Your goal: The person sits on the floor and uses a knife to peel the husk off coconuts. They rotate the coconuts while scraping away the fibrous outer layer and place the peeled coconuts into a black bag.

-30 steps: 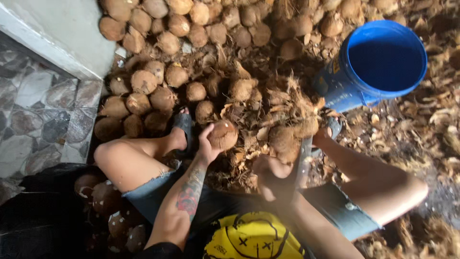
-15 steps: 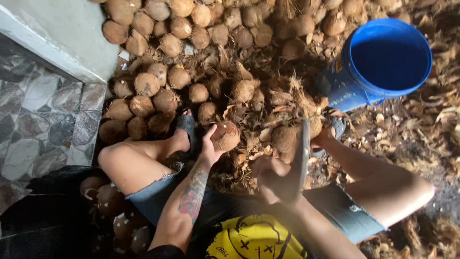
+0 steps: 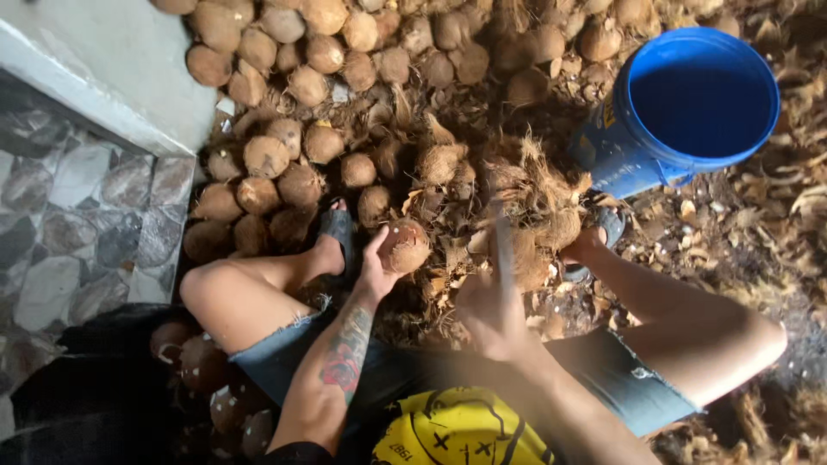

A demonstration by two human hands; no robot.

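I sit low on the ground with knees spread, looking straight down between my legs. Space is tight: a pile of husked coconuts (image 3: pixel 284 164) banks up ahead and to my left, reaching my left foot in its dark sandal (image 3: pixel 338 231). Beyond the pile on the left a pale concrete ledge (image 3: pixel 95 77) cuts across at an angle, with a stone-patterned floor (image 3: pixel 77 224) below it. On my right stands a blue bucket (image 3: pixel 689 112), open mouth up, just beyond my right foot. Loose brown husk fibre (image 3: pixel 534 185) covers the ground between my feet and everywhere to the right, so the only open patch is the small gap between my knees. More dark coconuts (image 3: pixel 215 379) sit close beside my left hip.

My left hand (image 3: pixel 376 274), forearm tattooed, is cupped from below and behind around a coconut (image 3: pixel 405 245), fingers wrapped over its near side, holding it just above the husk litter beside my left foot.

My right hand (image 3: pixel 491 314) is blurred; it is closed in a fist round the handle of a long blade (image 3: pixel 502 245) that points away from me, its edge just to the right of the held coconut. I cannot tell whether the blade touches it
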